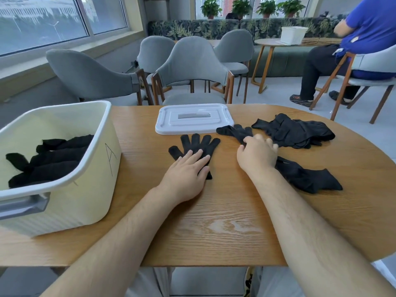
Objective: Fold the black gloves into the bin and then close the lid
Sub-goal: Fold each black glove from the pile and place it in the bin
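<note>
1. While the left hand (pixel 188 170) lies flat and open on the spread glove (pixel 197 146) — apparently pinning it for folding — the right hand (pixel 257 156) grips a second glove (pixel 233 130), likely drawing it over as the mate.
2. Left of the left hand, the bin (pixel 96 168) holds folded gloves (pixel 53 159); its lid (pixel 192 118) lies beyond both hands, off.

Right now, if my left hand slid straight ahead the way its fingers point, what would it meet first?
Past the flat black glove under your left hand, probably the near edge of the white bin lid.
</note>
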{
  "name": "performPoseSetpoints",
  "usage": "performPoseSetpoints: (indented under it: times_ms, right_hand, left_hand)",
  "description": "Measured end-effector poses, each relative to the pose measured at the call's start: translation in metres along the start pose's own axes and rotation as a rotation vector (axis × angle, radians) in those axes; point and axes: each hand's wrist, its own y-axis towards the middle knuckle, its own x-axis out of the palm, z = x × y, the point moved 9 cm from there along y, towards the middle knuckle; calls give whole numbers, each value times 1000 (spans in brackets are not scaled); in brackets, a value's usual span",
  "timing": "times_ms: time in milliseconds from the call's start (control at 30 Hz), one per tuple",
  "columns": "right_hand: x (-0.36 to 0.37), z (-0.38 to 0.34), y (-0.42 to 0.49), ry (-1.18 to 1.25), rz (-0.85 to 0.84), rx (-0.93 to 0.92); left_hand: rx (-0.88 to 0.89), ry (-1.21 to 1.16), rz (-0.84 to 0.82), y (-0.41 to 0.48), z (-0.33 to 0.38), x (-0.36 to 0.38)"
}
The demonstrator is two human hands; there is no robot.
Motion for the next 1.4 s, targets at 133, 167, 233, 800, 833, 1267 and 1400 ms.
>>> performPoseSetpoints:
  times_ms: [133, 167, 233, 800, 833, 1267, 1400]
  right_hand:
    - [0, -13, -3, 147, 9, -123]
    - [0, -16, -4, 180, 2, -138]
    - [1, -23, -7, 242, -27, -159]
    - [-6, -24, -10, 446, 46, -135]
    - [-7, -24, -10, 492, 51, -132]
    - [9, -77, -41, 1840, -710, -3]
    - [15, -79, -43, 1727, -659, -35]
  left_hand:
    - [-33, 8, -64, 11, -21, -3]
    - [-37, 7, -73, 13, -24, -3]
    - [-43, 3, -69, 13, -26, -4]
    - [55, 32, 101, 1, -8, -10]
    - [56, 41, 98, 1, -6, -9]
    - [-33, -1205, 328, -2, -17, -43]
    - [-58, -1326, 393, 5, -29, -39]
